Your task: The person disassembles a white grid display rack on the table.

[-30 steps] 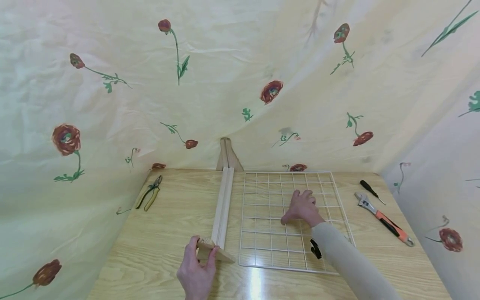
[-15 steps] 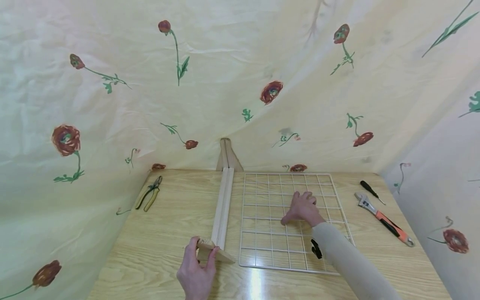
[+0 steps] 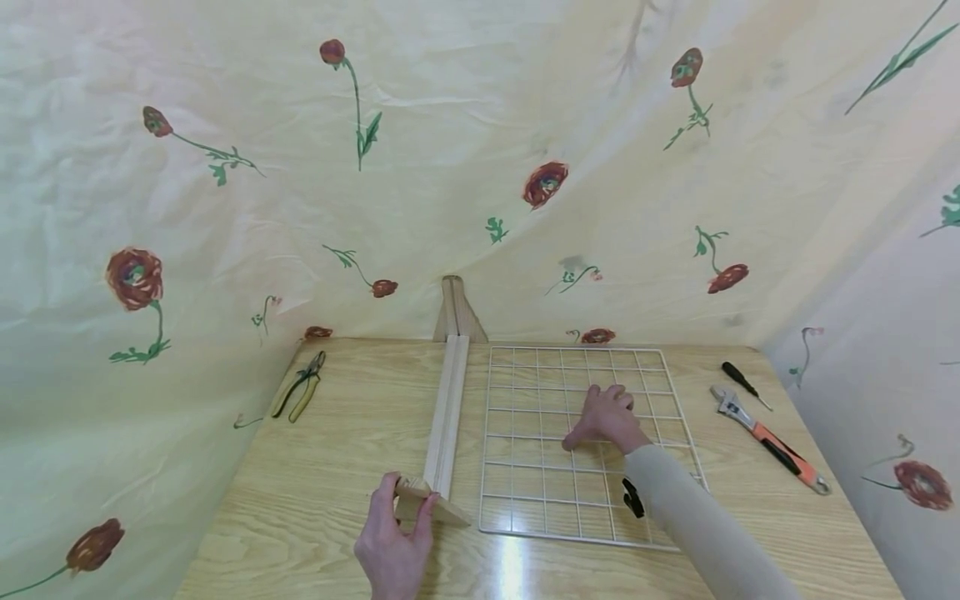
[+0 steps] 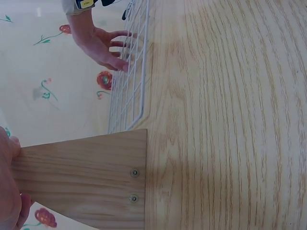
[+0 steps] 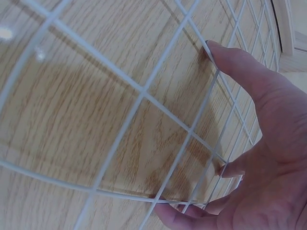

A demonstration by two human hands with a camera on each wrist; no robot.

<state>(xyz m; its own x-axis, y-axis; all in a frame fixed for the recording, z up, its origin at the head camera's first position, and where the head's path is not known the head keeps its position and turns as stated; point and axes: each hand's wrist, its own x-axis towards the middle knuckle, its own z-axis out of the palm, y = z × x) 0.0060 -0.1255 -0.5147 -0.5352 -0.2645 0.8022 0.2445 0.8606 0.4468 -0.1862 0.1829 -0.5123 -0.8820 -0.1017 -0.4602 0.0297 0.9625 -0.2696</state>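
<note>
My left hand (image 3: 393,546) pinches the top of a tapered wooden end board (image 4: 91,177) between thumb and fingers. Two screw heads (image 4: 135,172) show near the board's base, which stands on the table. From this board a grooved wooden rail (image 3: 447,408) runs away to a matching end piece (image 3: 456,312) at the back. On the right, a white wire grid panel (image 3: 525,450) lies on the table. My right hand (image 3: 606,417) rests on the grid with fingers spread, and its thumb (image 5: 240,67) and fingertips touch the wires.
Pliers (image 3: 300,387) with yellow handles lie at the left. A small black screwdriver (image 3: 742,382) and an adjustable wrench (image 3: 772,442) with an orange handle are on the right. Behind the wooden table (image 3: 300,517) hangs a flowered cloth (image 3: 420,208).
</note>
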